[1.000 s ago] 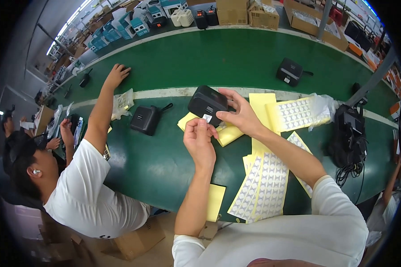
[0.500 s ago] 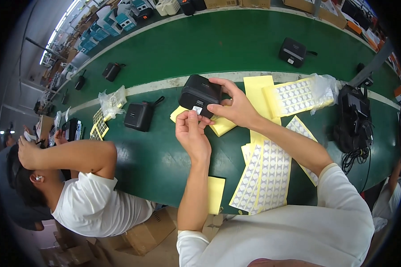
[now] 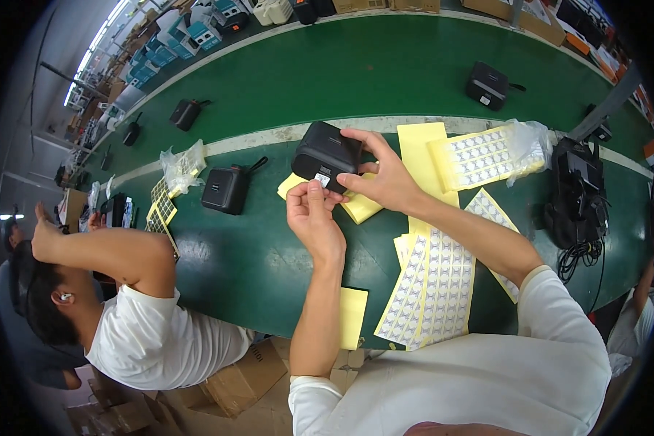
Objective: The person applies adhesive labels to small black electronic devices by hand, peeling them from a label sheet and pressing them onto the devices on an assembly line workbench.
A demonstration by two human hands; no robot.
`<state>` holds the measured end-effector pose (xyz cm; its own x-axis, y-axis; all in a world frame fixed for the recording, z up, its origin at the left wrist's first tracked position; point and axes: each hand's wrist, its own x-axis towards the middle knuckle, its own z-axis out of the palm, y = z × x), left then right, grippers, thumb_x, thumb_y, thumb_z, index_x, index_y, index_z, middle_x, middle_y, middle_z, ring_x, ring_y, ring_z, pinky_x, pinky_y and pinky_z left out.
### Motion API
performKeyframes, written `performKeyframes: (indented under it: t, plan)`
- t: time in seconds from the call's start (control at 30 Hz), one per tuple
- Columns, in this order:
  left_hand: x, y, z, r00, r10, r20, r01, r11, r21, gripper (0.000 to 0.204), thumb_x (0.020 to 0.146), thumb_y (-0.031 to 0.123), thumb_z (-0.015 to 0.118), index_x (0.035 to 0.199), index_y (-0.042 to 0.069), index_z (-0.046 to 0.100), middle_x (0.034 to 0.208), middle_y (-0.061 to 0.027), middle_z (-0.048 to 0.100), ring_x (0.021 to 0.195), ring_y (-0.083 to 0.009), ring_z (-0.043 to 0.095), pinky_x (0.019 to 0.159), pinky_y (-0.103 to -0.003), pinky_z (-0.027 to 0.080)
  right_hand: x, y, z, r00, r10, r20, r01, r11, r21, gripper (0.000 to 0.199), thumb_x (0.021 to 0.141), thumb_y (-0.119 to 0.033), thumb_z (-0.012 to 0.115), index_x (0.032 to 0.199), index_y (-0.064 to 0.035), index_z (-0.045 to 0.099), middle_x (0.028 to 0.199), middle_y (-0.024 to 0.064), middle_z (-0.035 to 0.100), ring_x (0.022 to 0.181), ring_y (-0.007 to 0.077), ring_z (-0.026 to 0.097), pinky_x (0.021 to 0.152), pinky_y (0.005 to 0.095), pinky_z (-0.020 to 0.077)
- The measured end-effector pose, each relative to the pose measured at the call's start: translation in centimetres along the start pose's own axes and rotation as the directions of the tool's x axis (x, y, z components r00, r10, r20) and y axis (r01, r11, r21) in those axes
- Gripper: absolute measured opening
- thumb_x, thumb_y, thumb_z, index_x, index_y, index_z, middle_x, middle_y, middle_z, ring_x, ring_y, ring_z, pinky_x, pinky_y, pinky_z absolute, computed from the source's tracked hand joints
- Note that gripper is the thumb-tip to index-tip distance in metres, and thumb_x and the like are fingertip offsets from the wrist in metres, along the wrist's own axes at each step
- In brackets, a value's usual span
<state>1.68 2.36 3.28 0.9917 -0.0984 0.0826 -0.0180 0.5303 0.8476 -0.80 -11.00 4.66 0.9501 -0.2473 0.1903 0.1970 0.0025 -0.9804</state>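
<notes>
A worker's right hand (image 3: 389,174) grips a black case (image 3: 325,145) above a green worktable (image 3: 261,251), left of and beyond a fan of sticker sheets (image 3: 434,298), its thumb on the near side and fingers spread along the far edge. The left hand (image 3: 317,218) holds thumb and forefinger close together at the case's small white label (image 3: 322,179), though at this size it is hard to say whether they pinch it or press it. Careful work here would likely mean a firm right-hand grip, the label kept square, and even thumb pressure from its middle outward.
</notes>
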Motion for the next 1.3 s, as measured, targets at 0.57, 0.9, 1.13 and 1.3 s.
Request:
performKeyframes:
  t: [0.57,0.9,1.13,1.3]
  plan:
    - [0.7,0.2,-0.5,0.962,0.131,0.238,-0.267,0.622,0.736,0.021,0.088,0.014,0.063,0.102,0.0,0.059,0.089,-0.0066,0.061,0.077,-0.0164,0.058,0.073,-0.03,0.048,10.0,-0.2,-6.1,0.969,-0.159,-0.187,0.022,0.815,-0.58,0.081,0.07,-0.033,0.073,0.136,-0.0027,0.038,0.126,0.022,0.042,0.116,0.0336,0.05,0.097,0.038,0.0435]
    - [0.5,-0.3,-1.0,0.856,0.059,0.514,-0.505,0.308,0.806,0.038,0.078,0.013,0.07,0.112,0.001,0.056,0.095,-0.0132,0.058,0.094,-0.0296,0.054,0.084,-0.039,0.045,8.6,3.7,-6.3,0.893,-0.428,-0.141,0.021,0.352,-0.936,0.07,0.075,-0.026,0.072,0.134,-0.0036,0.041,0.136,0.0218,0.039,0.121,0.0354,0.046,0.104,0.0402,0.0374]
    - [0.2,-0.9,-1.3,0.884,0.058,0.464,-0.462,0.262,0.847,0.03,0.08,0.01,0.068,0.107,0.001,0.058,0.089,-0.0118,0.056,0.087,-0.0285,0.054,0.079,-0.038,0.045,2.4,2.1,-4.4,0.981,0.034,0.19,0.045,0.918,-0.395,0.028,0.085,-0.011,0.061,0.111,-0.0009,0.061,0.1,0.0103,0.063,0.094,0.0181,0.06,0.086,0.0303,0.0471]
    - [0.1,-1.0,-1.2,0.891,0.05,0.451,-0.447,0.272,0.852,0.03,0.078,0.01,0.069,0.106,0.001,0.059,0.089,-0.012,0.056,0.087,-0.0279,0.055,0.079,-0.037,0.045,1.8,3.7,-5.0,0.976,0.048,0.214,0.015,0.958,-0.287,0.022,0.086,-0.006,0.059,0.107,-0.0011,0.062,0.091,0.0062,0.063,0.086,0.0132,0.057,0.081,0.0268,0.0472]
